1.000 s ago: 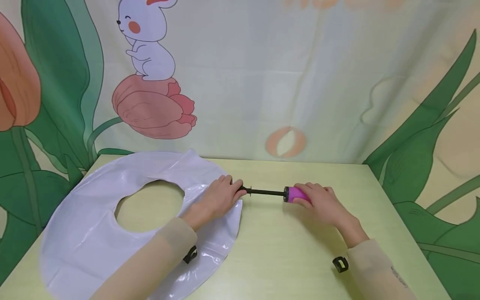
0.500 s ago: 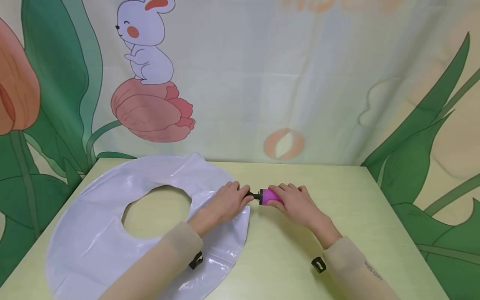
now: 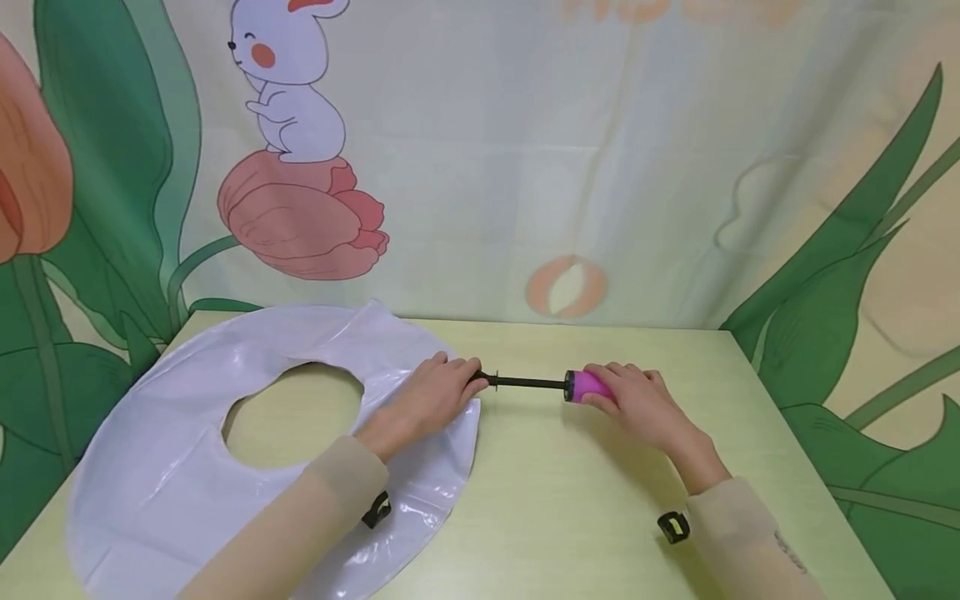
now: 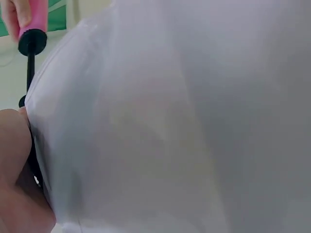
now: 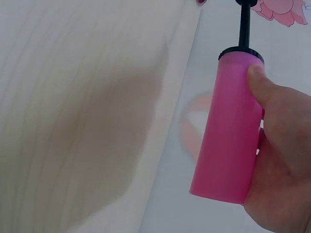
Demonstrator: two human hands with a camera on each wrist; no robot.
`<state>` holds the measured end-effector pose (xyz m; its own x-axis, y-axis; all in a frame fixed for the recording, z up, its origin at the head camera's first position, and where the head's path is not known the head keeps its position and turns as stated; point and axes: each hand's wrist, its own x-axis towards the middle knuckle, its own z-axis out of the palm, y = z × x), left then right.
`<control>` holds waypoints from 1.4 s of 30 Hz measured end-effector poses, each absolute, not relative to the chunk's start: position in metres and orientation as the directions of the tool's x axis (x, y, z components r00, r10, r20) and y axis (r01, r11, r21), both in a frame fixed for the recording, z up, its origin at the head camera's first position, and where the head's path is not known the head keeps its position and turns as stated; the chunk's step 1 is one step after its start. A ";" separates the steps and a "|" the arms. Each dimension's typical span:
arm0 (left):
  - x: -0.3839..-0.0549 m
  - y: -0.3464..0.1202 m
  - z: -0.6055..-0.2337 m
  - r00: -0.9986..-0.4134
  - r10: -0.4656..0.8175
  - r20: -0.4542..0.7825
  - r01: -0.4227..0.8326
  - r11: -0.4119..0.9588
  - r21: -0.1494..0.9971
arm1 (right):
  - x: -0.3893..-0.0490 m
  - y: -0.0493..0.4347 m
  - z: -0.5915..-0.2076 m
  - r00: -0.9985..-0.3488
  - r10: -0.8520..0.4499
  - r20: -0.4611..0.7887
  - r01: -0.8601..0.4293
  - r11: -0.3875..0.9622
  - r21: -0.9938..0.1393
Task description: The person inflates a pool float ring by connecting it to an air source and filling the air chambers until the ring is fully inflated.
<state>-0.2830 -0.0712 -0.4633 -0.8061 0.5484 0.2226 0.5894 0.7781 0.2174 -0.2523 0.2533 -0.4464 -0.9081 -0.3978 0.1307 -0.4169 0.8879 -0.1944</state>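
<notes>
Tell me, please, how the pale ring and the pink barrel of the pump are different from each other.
Size: the pale ring is far larger than the pink barrel.
Shape: the ring is flat, creased and has a big central hole; the barrel is a smooth, slim cylinder.
Pose: the ring lies mostly on the table, while the barrel is gripped in the right hand.
Both have a rounded form.

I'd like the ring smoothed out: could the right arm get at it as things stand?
Probably not right away: its grip holds the pump. If that let go, likely yes: the left arm crosses the ring, but the ring's right edge looks uncovered.
</notes>
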 end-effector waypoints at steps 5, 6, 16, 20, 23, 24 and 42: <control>-0.280 -0.057 -0.459 -0.766 0.594 0.244 0.639 0.745 0.191 | -0.255 0.225 -0.446 -0.880 -0.447 0.162 -0.469 0.871 -0.147; -0.279 -0.053 -0.458 -0.757 0.603 0.252 0.649 0.737 0.189 | -0.256 0.218 -0.446 -0.872 -0.461 0.166 -0.483 0.865 -0.136; -0.280 -0.060 -0.458 -0.756 0.603 0.255 0.651 0.736 0.186 | -0.254 0.217 -0.449 -0.879 -0.448 0.165 -0.473 0.863 -0.177; -0.284 -0.074 -0.456 -0.768 0.587 0.257 0.637 0.744 0.204 | -0.254 0.239 -0.448 -0.897 -0.412 0.160 -0.438 0.876 -0.201; -0.286 -0.079 -0.457 -0.767 0.580 0.273 0.635 0.745 0.203 | -0.254 0.249 -0.447 -0.905 -0.395 0.156 -0.421 0.884 -0.205; -0.286 -0.079 -0.457 -0.766 0.580 0.276 0.636 0.745 0.201 | -0.254 0.250 -0.447 -0.906 -0.393 0.155 -0.418 0.885 -0.205; -0.281 -0.062 -0.455 -0.737 0.610 0.293 0.669 0.721 0.182 | -0.257 0.216 -0.443 -0.884 -0.448 0.133 -0.467 0.858 -0.215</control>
<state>-0.2815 -0.0619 -0.4547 -0.7368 0.6096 0.2926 0.6687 0.7209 0.1820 -0.2566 0.2163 -0.4431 -0.8840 -0.4481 0.1329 -0.4671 0.8578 -0.2146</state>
